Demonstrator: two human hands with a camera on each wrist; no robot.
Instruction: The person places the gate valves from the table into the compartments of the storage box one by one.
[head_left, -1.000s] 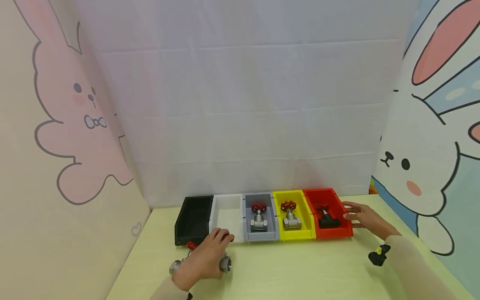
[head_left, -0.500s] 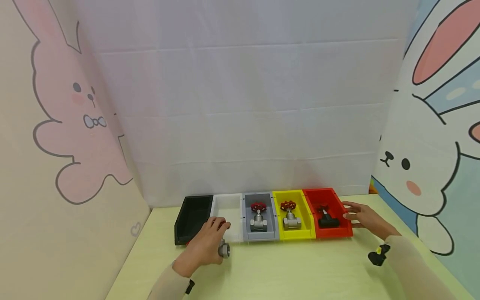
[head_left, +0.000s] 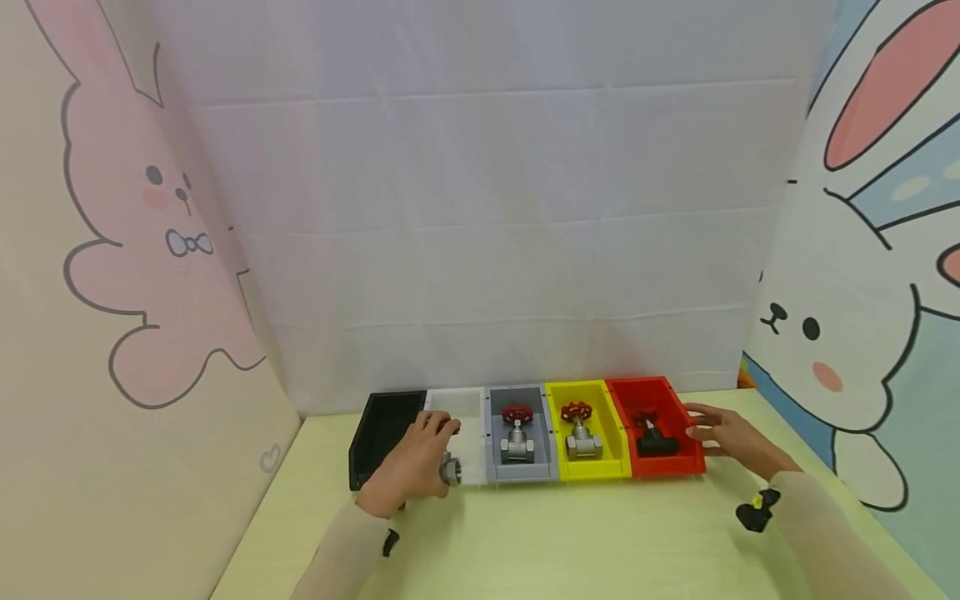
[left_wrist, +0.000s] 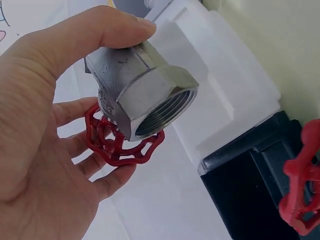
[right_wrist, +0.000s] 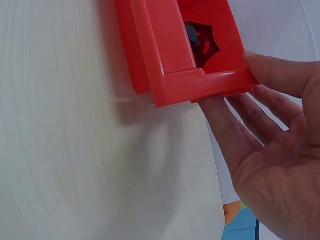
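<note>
Our left hand (head_left: 410, 460) has neared the white plastic bin (head_left: 470, 407), red-wheeled metal valve (left_wrist: 142, 100) pinched, probably for lowering; our right hand (head_left: 731, 435) pinches the red plastic bin (head_left: 670, 467).

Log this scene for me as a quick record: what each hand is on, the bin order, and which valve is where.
Held valve: silver, red wheel, in the left hand, by the white bin
Right hand: holds the red bin, thumb at its rim
Bins, left to right: black bin, white, grey, yellow, red
In grey bin: silver valve, red wheel
In yellow bin: another silver valve, red wheel
In red bin: black valve
Also visible: extra wheel, cut off at left wrist view's edge
Unclear: whether held valve touches white bin
</note>
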